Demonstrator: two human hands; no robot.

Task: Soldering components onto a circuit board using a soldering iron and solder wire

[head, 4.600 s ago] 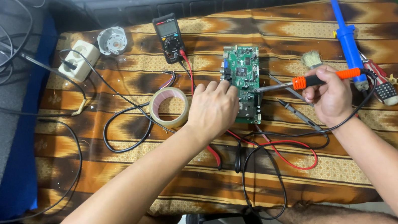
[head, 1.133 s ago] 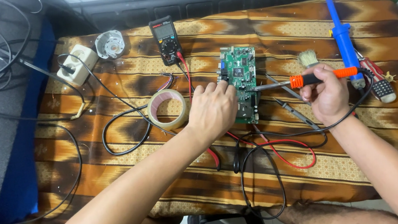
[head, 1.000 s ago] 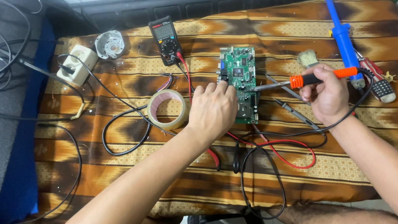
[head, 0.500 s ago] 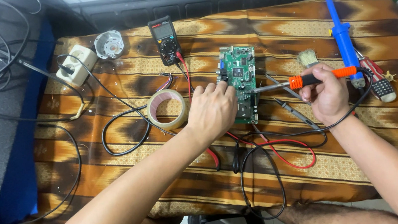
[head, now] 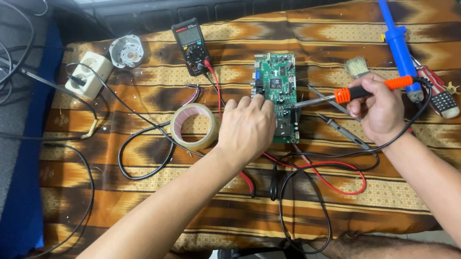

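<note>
Lying flat mid-cloth, we see the green rectangular circuit board (head: 279,95) | left hand (head: 247,128) presses its left edge, fingers curled on it | right hand (head: 379,110) closed around the orange-handled soldering iron (head: 355,92), metal tip at the board's right edge | glossy tape roll (head: 194,126) just left | black multimeter (head: 191,45) beyond | blue desoldering pump (head: 397,44) right

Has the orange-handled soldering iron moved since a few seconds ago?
No. The orange-handled soldering iron keeps its tip at the right edge of the green circuit board, held by the right hand.
</note>
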